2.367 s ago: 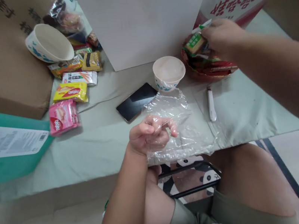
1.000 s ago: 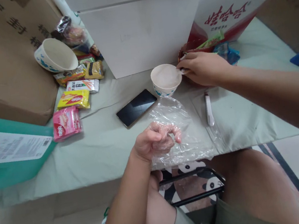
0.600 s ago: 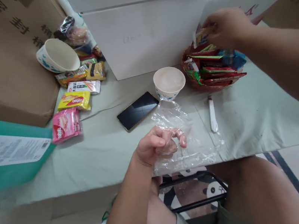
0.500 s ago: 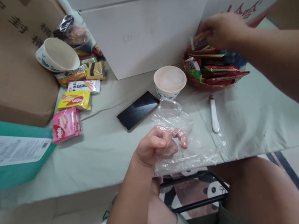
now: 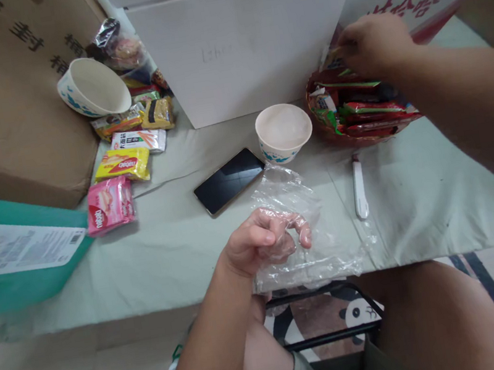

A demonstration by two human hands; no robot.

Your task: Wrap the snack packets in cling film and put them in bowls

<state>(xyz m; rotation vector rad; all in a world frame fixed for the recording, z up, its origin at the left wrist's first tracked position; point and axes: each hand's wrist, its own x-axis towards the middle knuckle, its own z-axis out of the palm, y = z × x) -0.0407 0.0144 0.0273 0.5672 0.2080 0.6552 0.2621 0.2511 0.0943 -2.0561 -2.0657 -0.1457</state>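
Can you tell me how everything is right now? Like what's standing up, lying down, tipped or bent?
Left hand: fingers curled, against clear plastic
Right hand: bent above the basket, grip too blurred to tell
Clear plastic bag: crumpled
Small bowl: upright
Bowl by the cardboard box: tilted
Phone: lying flat, screen dark
White-handled tool: lying flat
Basket: holding packets
Pink pack: lying down

Dressed in plain grey-green shorts [image 5: 374,368], matte, gathered in soft folds at the lap, ending short of the knees. Bare along thighs [image 5: 425,316], left forearm [image 5: 209,344], right forearm [image 5: 472,99] and right hand [image 5: 377,45]. Rounded at fingertips of left hand [image 5: 260,239].
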